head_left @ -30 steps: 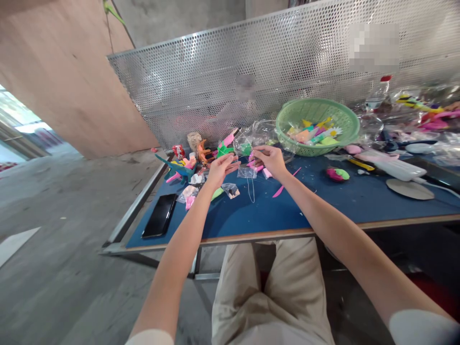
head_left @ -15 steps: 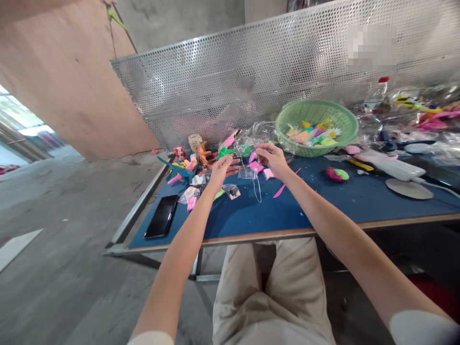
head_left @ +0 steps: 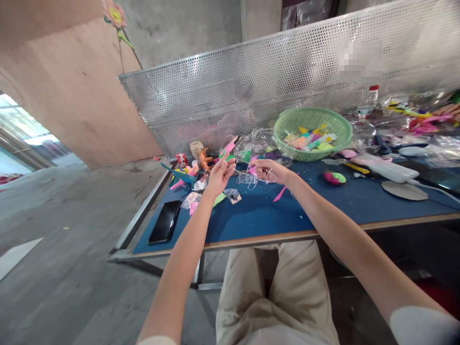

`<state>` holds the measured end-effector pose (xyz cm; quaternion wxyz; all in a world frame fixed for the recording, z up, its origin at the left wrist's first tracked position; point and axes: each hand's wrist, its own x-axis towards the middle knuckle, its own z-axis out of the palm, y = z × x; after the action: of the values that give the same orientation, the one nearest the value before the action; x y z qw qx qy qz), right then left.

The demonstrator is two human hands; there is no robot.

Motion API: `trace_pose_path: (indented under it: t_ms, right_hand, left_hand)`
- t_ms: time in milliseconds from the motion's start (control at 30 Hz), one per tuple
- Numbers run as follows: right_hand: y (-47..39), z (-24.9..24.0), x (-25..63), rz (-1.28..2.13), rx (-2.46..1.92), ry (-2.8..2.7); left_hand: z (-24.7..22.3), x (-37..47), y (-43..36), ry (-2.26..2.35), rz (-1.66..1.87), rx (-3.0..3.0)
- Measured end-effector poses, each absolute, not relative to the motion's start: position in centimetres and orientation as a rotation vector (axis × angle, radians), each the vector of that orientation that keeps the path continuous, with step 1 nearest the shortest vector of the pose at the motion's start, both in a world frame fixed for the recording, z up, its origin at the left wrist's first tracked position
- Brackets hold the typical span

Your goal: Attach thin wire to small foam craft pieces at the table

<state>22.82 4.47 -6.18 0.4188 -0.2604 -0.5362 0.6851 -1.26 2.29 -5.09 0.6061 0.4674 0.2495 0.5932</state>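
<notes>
My right hand [head_left: 270, 170] is closed in a pinch on a thin whitish wire [head_left: 253, 183], which hangs in loops below the fingers over the table. To its left, my left hand [head_left: 220, 175] is held palm partly up with its fingers apart. Beyond the left fingertips are a pink and green modelled figure [head_left: 227, 148] and an orange one [head_left: 204, 159]. Small clear bags [head_left: 246, 178] lie under and between the hands. A pink knife-shaped tool [head_left: 281, 193] rests just below my right wrist. Whether the left fingers touch the wire I cannot tell.
A green basket [head_left: 313, 115] of coloured clay packs stands behind my right hand. A black phone [head_left: 164, 221] lies near the left edge of the blue table [head_left: 251, 225]. A yellow cutter [head_left: 356, 167], a magenta and green lump [head_left: 334, 177] and a white device [head_left: 391, 168] lie right.
My left hand has turned its palm upward and its fingers have spread. The right hand still pinches, with the wire loops gathered higher and closer to it. The view has tilted slightly upward.
</notes>
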Motion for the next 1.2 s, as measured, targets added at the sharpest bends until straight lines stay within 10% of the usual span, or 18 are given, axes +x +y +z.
trace_pose_path:
  t_ms: [567, 1200]
  right_hand:
    - [4.2, -6.3, 22.4, 1.729, -0.650, -1.376]
    - [5.3, -7.8, 23.7, 0.622, -1.141, -2.055]
  left_hand:
    - [-5.7, -1.2, 3.3, 0.641, 1.504, 1.009]
    - [-6.5, -5.2, 6.3, 0.671, 1.710, 0.766]
